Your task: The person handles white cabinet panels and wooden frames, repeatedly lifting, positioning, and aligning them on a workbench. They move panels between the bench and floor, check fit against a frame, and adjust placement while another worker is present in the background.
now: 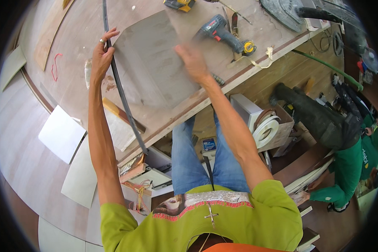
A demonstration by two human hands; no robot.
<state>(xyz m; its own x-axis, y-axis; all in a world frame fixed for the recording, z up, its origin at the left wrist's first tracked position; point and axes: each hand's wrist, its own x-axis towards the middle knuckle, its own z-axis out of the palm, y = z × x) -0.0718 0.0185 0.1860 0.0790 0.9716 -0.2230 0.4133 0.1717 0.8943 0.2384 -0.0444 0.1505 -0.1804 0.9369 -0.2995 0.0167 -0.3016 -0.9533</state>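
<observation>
My left hand [101, 58] has its thumb and fingers closed round a long, thin dark strip [121, 88]. The strip runs from the top of the view down past the worktable's near edge. To its right, a grey sheet with cut corners [151, 59] lies flat on the table. My right hand [194, 63] is over the sheet's right edge, its fingers smeared by motion; whether it touches the sheet or holds anything, I cannot tell. Just beyond that hand, a cordless drill [224, 35] lies on its side.
A yellow-black tool [179, 4] lies at the table's [214, 94] far side. A wooden-handled tool [124, 115] and white offcuts [62, 133] are at left. Below on the right, a box [277, 130] holds rolls of edging tape [266, 131]. A co-worker in green [344, 176] bends over at right.
</observation>
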